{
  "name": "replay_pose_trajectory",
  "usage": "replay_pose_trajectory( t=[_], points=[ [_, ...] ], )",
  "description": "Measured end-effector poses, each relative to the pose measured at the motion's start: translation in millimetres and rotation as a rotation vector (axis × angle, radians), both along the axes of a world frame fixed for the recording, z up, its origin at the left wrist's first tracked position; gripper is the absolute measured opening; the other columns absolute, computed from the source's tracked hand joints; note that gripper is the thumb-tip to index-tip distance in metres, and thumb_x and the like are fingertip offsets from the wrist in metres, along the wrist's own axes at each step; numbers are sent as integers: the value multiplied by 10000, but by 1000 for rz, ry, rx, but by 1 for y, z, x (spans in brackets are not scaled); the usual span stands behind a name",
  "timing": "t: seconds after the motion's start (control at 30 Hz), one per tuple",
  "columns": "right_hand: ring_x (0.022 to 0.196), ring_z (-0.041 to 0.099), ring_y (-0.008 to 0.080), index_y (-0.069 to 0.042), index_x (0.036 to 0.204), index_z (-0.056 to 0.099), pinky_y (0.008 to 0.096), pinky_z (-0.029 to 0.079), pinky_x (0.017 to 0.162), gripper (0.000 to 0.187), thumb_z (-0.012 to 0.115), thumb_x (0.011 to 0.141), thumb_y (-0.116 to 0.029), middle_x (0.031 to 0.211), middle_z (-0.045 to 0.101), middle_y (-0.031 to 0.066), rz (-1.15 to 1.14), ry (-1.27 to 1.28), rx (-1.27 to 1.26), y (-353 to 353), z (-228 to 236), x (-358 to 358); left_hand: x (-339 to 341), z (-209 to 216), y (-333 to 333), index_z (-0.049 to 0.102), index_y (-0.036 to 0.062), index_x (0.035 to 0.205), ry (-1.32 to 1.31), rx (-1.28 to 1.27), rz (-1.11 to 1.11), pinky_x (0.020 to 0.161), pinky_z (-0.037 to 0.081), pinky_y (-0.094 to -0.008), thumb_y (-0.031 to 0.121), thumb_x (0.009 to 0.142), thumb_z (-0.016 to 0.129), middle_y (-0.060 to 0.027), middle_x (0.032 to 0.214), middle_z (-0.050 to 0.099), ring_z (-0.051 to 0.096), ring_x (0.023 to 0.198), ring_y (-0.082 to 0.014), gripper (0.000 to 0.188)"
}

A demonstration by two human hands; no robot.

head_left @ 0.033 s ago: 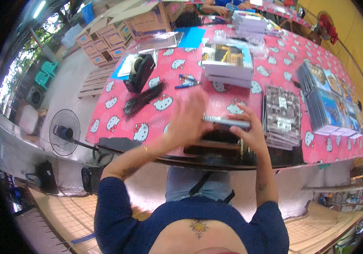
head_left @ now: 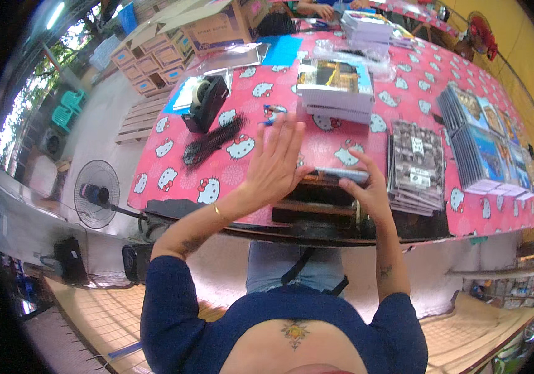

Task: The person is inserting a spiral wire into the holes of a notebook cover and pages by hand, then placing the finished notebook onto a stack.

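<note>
My right hand (head_left: 370,185) grips a thin booklet (head_left: 335,174), seen nearly edge-on, its cover mostly hidden. My left hand (head_left: 277,156) is open, fingers stretched out and pointing away from me; its thumb lies by the booklet's left end, and I cannot tell if it touches. Beneath the booklet, at the table's near edge, sits a dark metal machine (head_left: 313,213). Beyond my left fingertips lie blue-handled pliers (head_left: 273,114), partly covered by the hand. A bundle of black plastic binding coils (head_left: 214,143) rests to the left. Right of my right hand is a stack of black-and-white booklets (head_left: 415,165).
A black tape dispenser (head_left: 206,103) stands at the left on the pink patterned table (head_left: 176,165). Book stacks (head_left: 336,107) stand ahead, and blue-covered ones (head_left: 488,156) at the right. Cardboard boxes (head_left: 214,31) and a fan (head_left: 96,194) are left. Another person's hand (head_left: 324,11) shows at the far side.
My left hand, blurred before, now shows sharply with its fingers spread a little further left of the booklet. The right hand keeps its hold, slightly shifted.
</note>
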State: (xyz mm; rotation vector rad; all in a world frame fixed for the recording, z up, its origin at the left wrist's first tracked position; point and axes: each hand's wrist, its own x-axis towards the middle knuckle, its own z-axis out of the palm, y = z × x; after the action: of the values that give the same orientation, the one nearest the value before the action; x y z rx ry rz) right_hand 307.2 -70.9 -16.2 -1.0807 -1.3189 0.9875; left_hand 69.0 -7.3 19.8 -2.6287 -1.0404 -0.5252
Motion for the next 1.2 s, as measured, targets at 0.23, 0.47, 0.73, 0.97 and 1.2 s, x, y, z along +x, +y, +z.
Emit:
replay_pose_trajectory(
  t=[0.23, 0.47, 0.73, 0.97, 1.2],
  points=[
    [812, 603, 86, -94, 1316, 510, 242, 489, 720, 538, 749, 837, -45, 899, 648, 26, -112, 92, 86, 3, -13, -25, 9, 16, 6, 334, -37, 1454, -9, 163, 95, 1156, 110, -578, 516, 946, 466, -238, 1550, 268, 219, 1458, -380, 762],
    [851, 602, 87, -99, 1343, 452, 233, 484, 736, 556, 717, 859, -30, 938, 632, 36, -78, 109, 68, 2, -9, -27, 3, -17, -22, 304, -23, 1478, 183, -108, -212, 1165, 111, -554, 502, 950, 463, -201, 1556, 287, 208, 1471, -327, 762],
    [925, 602, 111, -59, 1268, 521, 259, 484, 826, 383, 663, 913, -65, 978, 644, 35, 18, 115, 24, 0, -14, -17, 26, 11, -7, 277, -42, 1479, 105, -109, -55, 1151, 115, -599, 525, 940, 477, -243, 1559, 245, 196, 1467, -378, 808],
    [837, 564, 61, -22, 1087, 645, 267, 481, 752, 199, 674, 924, -132, 916, 655, -4, 16, 67, -18, -1, -31, -8, 38, 11, 0, 295, -35, 1485, 8, 99, -16, 1168, 31, -587, 542, 943, 455, -229, 1556, 274, 161, 1487, -345, 808],
    [808, 570, 79, -8, 1053, 670, 286, 480, 726, 173, 653, 927, -126, 878, 685, 23, 23, -43, 24, -1, -26, -11, 36, -18, -20, 269, -44, 1489, 154, 49, -282, 1166, 29, -580, 554, 956, 416, -255, 1558, 245, 167, 1482, -362, 814]
  ],
)
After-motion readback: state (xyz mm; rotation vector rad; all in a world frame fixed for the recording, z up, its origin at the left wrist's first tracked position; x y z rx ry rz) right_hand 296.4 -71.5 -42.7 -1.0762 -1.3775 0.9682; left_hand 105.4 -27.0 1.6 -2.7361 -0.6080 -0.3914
